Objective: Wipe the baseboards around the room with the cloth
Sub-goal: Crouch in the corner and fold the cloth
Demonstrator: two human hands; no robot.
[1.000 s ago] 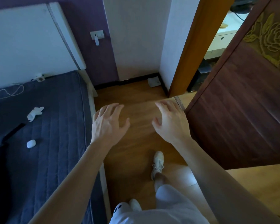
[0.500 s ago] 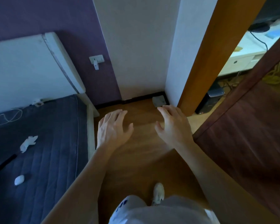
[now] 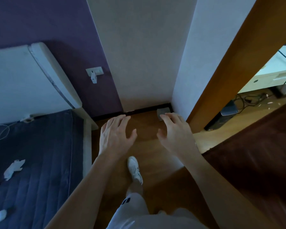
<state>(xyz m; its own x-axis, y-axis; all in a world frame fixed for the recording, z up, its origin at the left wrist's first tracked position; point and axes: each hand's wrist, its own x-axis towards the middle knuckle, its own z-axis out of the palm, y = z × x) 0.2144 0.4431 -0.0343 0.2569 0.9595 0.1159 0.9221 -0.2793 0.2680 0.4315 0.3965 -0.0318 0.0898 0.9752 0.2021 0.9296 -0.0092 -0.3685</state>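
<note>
dim room, purple wall [image 3: 59, 22], wood floor [image 3: 149, 123].

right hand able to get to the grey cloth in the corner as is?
Probably yes. The right hand is open and empty, its fingertips right over the cloth on the floor by the baseboard. Nothing lies between them.

Bare floor [image 3: 144, 129] leads to the corner; bed [image 3: 40, 162] crowds left.
</note>
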